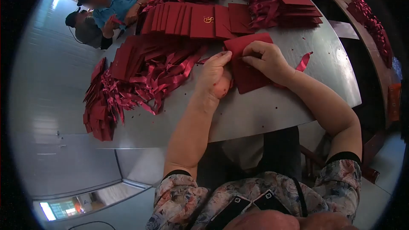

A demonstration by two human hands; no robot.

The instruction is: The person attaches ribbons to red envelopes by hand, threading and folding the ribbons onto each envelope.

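Note:
A dark red flat paper bag point(252, 79) is held just above the metal table's near part, between my two hands. My left hand point(216, 76) grips its left edge, thumb on the front face and the other fingers curled beneath. Over the bag's right side is my right hand point(269, 61), thumb and forefinger pinched together near its face. Whatever sits between those fingertips is too small to make out. A loose end of red ribbon point(303, 62) sticks out to the right of my right wrist.
Red bags with a gold logo point(207, 20) stand in a row behind my hands. More bags with tangled ribbons point(155, 76) lie to the left; another stack point(294, 6) is at the back right. Dark specks dot the metal table point(243, 117). People point(117, 4) sit across at the far left.

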